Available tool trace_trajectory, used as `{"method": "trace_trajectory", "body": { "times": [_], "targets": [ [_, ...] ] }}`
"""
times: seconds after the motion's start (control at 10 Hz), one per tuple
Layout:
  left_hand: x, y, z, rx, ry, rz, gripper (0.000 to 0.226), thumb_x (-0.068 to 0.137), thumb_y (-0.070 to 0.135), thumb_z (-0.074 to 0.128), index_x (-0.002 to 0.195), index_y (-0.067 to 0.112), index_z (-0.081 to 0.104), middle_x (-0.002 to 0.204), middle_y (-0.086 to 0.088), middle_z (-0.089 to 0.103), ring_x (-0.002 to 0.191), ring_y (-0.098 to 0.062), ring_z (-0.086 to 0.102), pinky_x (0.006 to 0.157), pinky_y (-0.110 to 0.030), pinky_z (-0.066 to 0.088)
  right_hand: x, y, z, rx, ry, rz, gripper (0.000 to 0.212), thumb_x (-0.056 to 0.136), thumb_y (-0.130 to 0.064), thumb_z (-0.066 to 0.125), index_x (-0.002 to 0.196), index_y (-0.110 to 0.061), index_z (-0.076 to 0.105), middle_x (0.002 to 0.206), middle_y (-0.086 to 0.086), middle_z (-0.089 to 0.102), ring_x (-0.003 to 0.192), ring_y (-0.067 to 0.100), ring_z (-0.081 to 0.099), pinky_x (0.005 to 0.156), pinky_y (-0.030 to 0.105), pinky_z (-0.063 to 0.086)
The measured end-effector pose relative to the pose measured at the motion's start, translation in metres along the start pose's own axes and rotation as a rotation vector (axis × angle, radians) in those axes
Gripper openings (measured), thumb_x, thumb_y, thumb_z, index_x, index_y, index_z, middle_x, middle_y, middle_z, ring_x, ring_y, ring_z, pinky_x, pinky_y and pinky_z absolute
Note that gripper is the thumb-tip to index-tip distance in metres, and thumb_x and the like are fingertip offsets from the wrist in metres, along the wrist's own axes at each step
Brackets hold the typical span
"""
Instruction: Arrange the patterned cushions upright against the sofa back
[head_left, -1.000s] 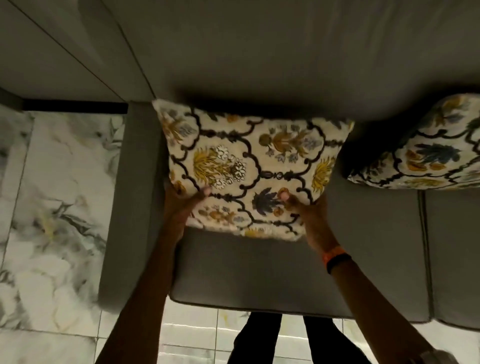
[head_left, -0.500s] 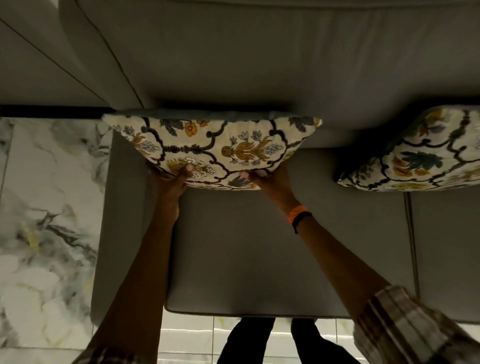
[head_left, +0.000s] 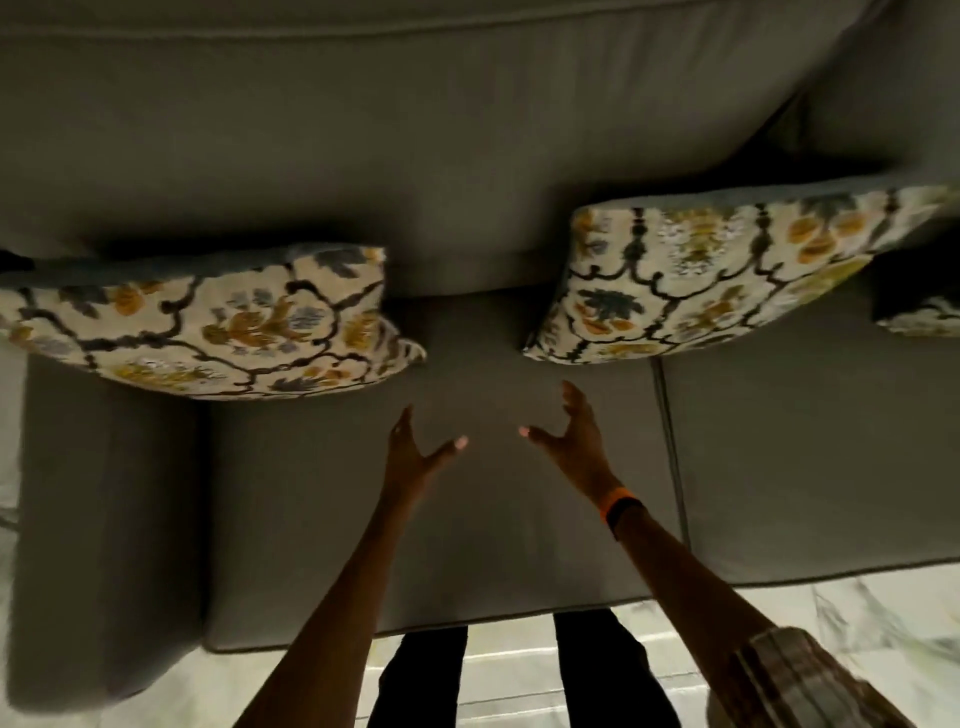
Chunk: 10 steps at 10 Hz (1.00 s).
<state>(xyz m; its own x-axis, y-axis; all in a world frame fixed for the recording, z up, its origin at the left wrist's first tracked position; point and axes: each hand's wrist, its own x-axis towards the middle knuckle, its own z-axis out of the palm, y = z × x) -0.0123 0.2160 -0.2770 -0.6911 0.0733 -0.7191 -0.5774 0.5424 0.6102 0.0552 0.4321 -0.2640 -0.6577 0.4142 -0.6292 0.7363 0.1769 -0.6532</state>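
A cream cushion with a dark lattice and yellow flowers (head_left: 208, 327) stands upright against the grey sofa back (head_left: 415, 130) at the left end. A second patterned cushion (head_left: 727, 275) leans against the back further right. A corner of a third patterned cushion (head_left: 919, 317) shows at the right edge. My left hand (head_left: 415, 447) and my right hand (head_left: 571, 436) hover over the seat between the first two cushions. Both are empty, with fingers spread, touching neither cushion.
The grey seat cushion (head_left: 441, 545) lies under my hands, with a seam (head_left: 670, 447) to its right. The sofa arm (head_left: 104, 519) runs down the left side. Marble floor tiles (head_left: 857, 608) and my dark trouser legs (head_left: 415, 675) are at the bottom.
Both hands have let go of the left cushion and drawn back toward the right. The cushion now stands against the sofa back. The view has shifted right.
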Motion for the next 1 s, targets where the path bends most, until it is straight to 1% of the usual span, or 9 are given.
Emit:
{"method": "trace_trajectory", "body": {
  "times": [0.1, 0.2, 0.3, 0.4, 0.6, 0.7, 0.8, 0.9, 1.0],
  "targets": [
    [-0.002, 0.055, 0.063, 0.012, -0.083, 0.124, 0.117, 0.066, 0.053, 0.086, 0.158, 0.029, 0.018, 0.166, -0.005, 0.021, 0.15, -0.024, 0.029, 0.118, -0.049, 0.037, 0.02, 0.031, -0.101, 0.054, 0.247, 0.0, 0.11, 0.073, -0.026, 0.092, 0.159, -0.009, 0.026, 0.16, 0.016, 0.034, 0.145, 0.033, 0.041, 0.117, 0.046, 0.042],
    [0.002, 0.125, 0.117, -0.078, -0.084, 0.349, 0.128, 0.053, 0.056, 0.089, 0.156, 0.03, 0.019, 0.164, 0.007, 0.024, 0.147, 0.0, 0.027, 0.12, -0.035, 0.035, 0.055, 0.047, -0.202, 0.128, 0.48, -0.038, 0.127, 0.063, -0.031, 0.097, 0.16, -0.006, 0.018, 0.161, 0.019, 0.03, 0.145, 0.035, 0.039, 0.119, 0.052, 0.038],
    [0.023, 0.174, 0.157, -0.167, -0.125, 0.487, 0.126, 0.051, 0.045, 0.097, 0.153, 0.018, 0.028, 0.159, -0.005, 0.038, 0.146, -0.013, 0.039, 0.119, -0.041, 0.039, 0.098, 0.047, -0.279, 0.106, 0.386, -0.159, 0.136, 0.063, -0.035, 0.096, 0.163, -0.014, 0.007, 0.17, 0.008, 0.012, 0.157, 0.025, 0.019, 0.126, 0.04, 0.024],
    [0.033, 0.199, 0.177, -0.163, -0.174, 0.463, 0.123, 0.055, 0.034, 0.098, 0.153, 0.006, 0.029, 0.155, -0.017, 0.044, 0.145, -0.029, 0.042, 0.115, -0.056, 0.04, 0.128, 0.031, -0.317, 0.074, 0.107, -0.361, 0.114, 0.064, -0.022, 0.098, 0.155, -0.01, 0.03, 0.163, 0.005, 0.036, 0.152, 0.018, 0.036, 0.123, 0.041, 0.036],
    [0.011, 0.213, 0.202, -0.242, -0.094, 0.399, 0.089, 0.069, -0.012, 0.083, 0.145, 0.0, 0.038, 0.149, -0.015, 0.048, 0.134, -0.022, 0.051, 0.109, -0.038, 0.049, 0.127, 0.012, -0.326, 0.183, 0.107, -0.447, 0.072, 0.073, -0.004, 0.09, 0.134, -0.02, 0.057, 0.142, 0.01, 0.063, 0.136, 0.023, 0.06, 0.111, 0.037, 0.051],
    [0.017, 0.217, 0.207, -0.251, -0.125, 0.3, 0.087, 0.072, -0.003, 0.082, 0.146, 0.002, 0.036, 0.136, -0.012, 0.056, 0.116, -0.016, 0.058, 0.108, -0.039, 0.051, 0.131, 0.021, -0.324, 0.195, 0.104, -0.435, 0.078, 0.072, -0.01, 0.092, 0.14, -0.006, 0.054, 0.143, 0.013, 0.063, 0.135, 0.023, 0.061, 0.111, 0.042, 0.051],
    [0.03, 0.214, 0.208, -0.224, -0.1, 0.389, 0.093, 0.07, -0.011, 0.082, 0.148, -0.007, 0.03, 0.149, -0.023, 0.046, 0.127, -0.02, 0.052, 0.105, -0.028, 0.052, 0.14, 0.026, -0.321, 0.174, 0.103, -0.423, 0.084, 0.071, -0.017, 0.093, 0.143, -0.004, 0.052, 0.144, 0.011, 0.063, 0.135, 0.021, 0.06, 0.112, 0.046, 0.051],
    [0.028, 0.2, 0.201, -0.175, 0.0, 0.503, 0.124, 0.056, 0.036, 0.096, 0.15, -0.005, 0.026, 0.154, -0.024, 0.04, 0.14, -0.02, 0.042, 0.115, -0.023, 0.041, 0.142, 0.042, -0.304, 0.212, 0.137, -0.357, 0.094, 0.073, -0.012, 0.092, 0.152, -0.008, 0.04, 0.153, 0.009, 0.052, 0.142, 0.021, 0.052, 0.113, 0.04, 0.05],
    [0.013, 0.178, 0.183, -0.005, 0.171, 0.616, 0.117, 0.064, 0.073, 0.074, 0.153, 0.011, 0.029, 0.153, -0.02, 0.042, 0.139, -0.015, 0.039, 0.116, -0.029, 0.039, 0.093, 0.092, -0.28, -0.007, 0.207, -0.208, 0.1, 0.078, -0.016, 0.088, 0.157, -0.007, 0.029, 0.161, 0.015, 0.037, 0.148, 0.029, 0.04, 0.12, 0.04, 0.04]
  ]
}}
